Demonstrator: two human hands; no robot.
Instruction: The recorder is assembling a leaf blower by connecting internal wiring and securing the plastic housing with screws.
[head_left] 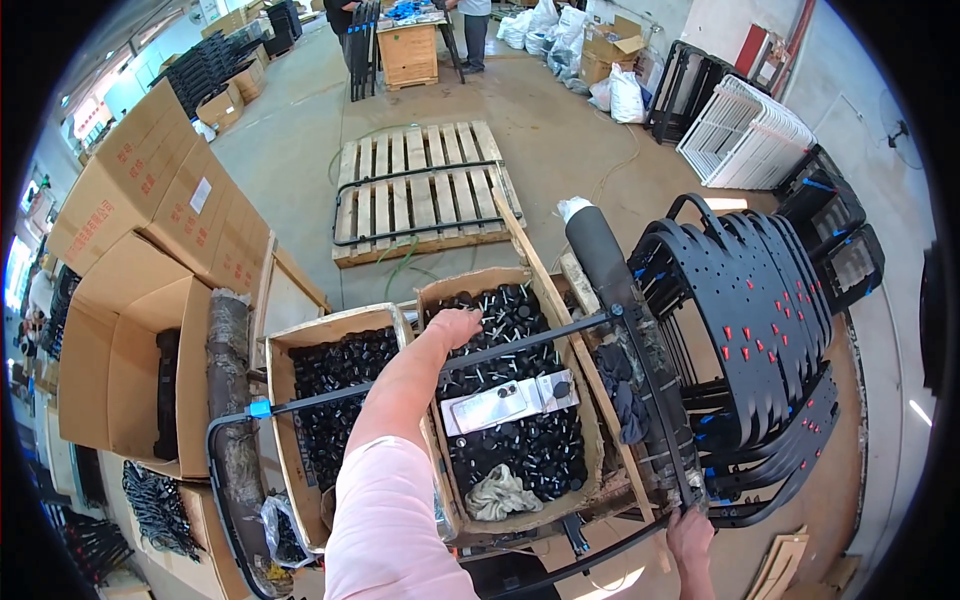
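My left hand (455, 326) reaches into the far end of a box (428, 290) full of black-headed screw knobs (515, 465). Its fingers are curled in among the silver threaded ends, and what they hold is hidden. A black metal tube frame (510, 355) lies across this box and its neighbor, with a blue clip (261, 409) at its left corner. My right hand (690, 533) is closed around the frame near its lower right corner. On the knobs rest a flat white box (500, 405) and a crumpled pale cloth (500, 492).
A second box of black plugs (345, 375) stands on the left, beside open cartons (130, 350). Two padded rollers (232, 380) (600, 245) flank the boxes. Curved black panels (745, 300) stack at right. A pallet (420, 190) lies ahead; people stand at a far workbench (408, 55).
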